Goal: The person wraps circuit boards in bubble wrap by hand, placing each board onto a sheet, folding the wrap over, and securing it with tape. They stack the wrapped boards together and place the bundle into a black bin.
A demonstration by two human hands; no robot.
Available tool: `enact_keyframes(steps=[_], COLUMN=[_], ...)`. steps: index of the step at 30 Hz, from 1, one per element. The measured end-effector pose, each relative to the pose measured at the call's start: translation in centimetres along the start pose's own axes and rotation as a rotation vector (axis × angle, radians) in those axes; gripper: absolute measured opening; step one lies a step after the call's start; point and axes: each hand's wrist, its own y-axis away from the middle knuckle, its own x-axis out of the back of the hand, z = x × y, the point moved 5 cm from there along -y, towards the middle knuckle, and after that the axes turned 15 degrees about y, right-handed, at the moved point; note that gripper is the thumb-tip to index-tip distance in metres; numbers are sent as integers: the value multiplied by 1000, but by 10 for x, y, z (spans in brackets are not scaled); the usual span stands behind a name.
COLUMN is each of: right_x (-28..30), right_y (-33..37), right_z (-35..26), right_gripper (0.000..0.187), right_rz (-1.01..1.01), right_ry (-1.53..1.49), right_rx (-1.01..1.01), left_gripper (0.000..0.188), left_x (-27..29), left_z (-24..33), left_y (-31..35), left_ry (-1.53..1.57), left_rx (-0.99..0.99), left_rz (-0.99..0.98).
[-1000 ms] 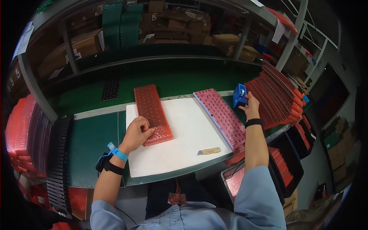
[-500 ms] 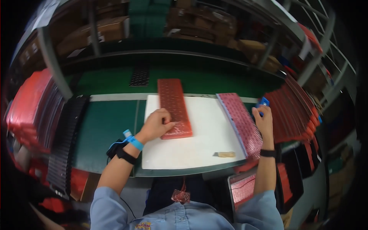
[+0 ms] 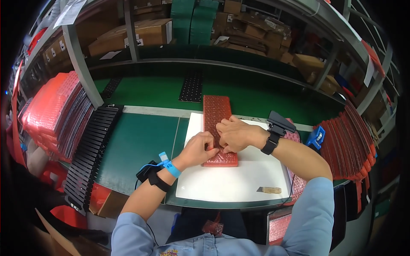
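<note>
A long, flat package in red bubble wrap [image 3: 217, 106] lies lengthwise on a white board [image 3: 230, 181] in front of me. My left hand [image 3: 200, 148] rests at its left edge, fingers curled and thumb pressed onto the wrap. From the right my right hand [image 3: 237, 134] reaches over the package. Its fingers are bent and pinched down on the wrap beside my left thumb; whatever small thing they may hold is hidden. A blue tape dispenser [image 3: 316, 137] stands beyond my right wrist. Behind that forearm, pink bubble wrap [image 3: 294, 136] is partly covered.
A short knife [image 3: 270, 190] lies on the board's front right. Stacks of red-wrapped packages [image 3: 53, 102] rise at left, with more wrapped packages [image 3: 346, 145] at right. A black slotted rack [image 3: 92, 158] stands left. A perforated black plate [image 3: 191, 86] lies on the green belt [image 3: 158, 91].
My right hand has moved left from the blue tape dispenser to the red package. My left hand stays at the package. The whole view has shifted, showing the bench further right.
</note>
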Motion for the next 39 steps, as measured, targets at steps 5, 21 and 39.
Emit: enact_keyframes(steps=[5,21,39], right_x=[0,-78,-58], right_y=[-10,24,16], right_z=[15,93,-1], right_gripper=[36,79,40], right_rz=[66,541,907], right_ry=[117,-589,-2253], right_rx=[-59,-922,-261], left_gripper=[32,32,16], left_x=[0,-3,66], left_z=[7,3,9], left_y=[-3,-4,23], left_ry=[-9,106,467], left_rx=[9,91,-55], left_rz=[-13,-29,485])
